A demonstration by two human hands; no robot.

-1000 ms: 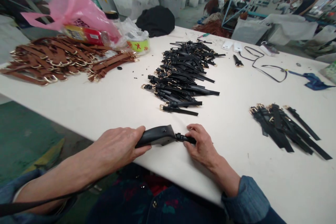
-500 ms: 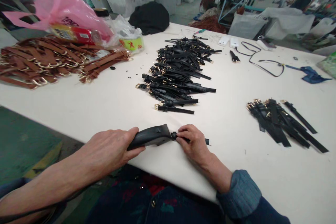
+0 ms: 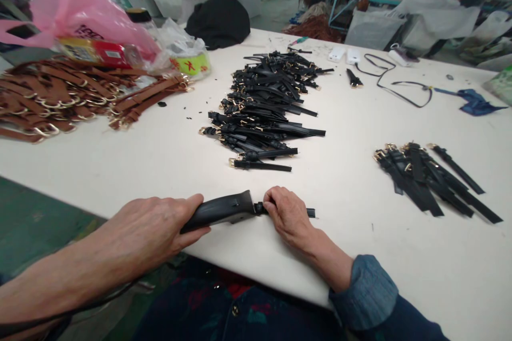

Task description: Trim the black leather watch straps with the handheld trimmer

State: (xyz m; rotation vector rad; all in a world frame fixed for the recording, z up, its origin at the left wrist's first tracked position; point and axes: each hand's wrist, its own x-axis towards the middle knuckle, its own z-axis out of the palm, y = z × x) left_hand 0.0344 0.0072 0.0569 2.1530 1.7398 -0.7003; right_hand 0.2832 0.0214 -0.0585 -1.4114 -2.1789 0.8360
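Left hand (image 3: 160,224) wrapped around a black handheld tool (image 3: 220,209), on the near side of the big pile of black straps (image 3: 268,93) on the white table (image 3: 340,144). Right hand (image 3: 290,218) pinches a single strap (image 3: 311,213), also near side of the pile; one end sits at the tool's head, can't tell if touching, other end pokes out past the hand. Smaller bunch (image 3: 424,178) right of the pile, brown straps (image 3: 58,85) left of it.

A rolled cuff of faded blue denim (image 3: 363,294) ends the dark navy right sleeve (image 3: 412,321); the navy garment front (image 3: 196,313) shows red and green blotches, a round metallic button (image 3: 234,309)
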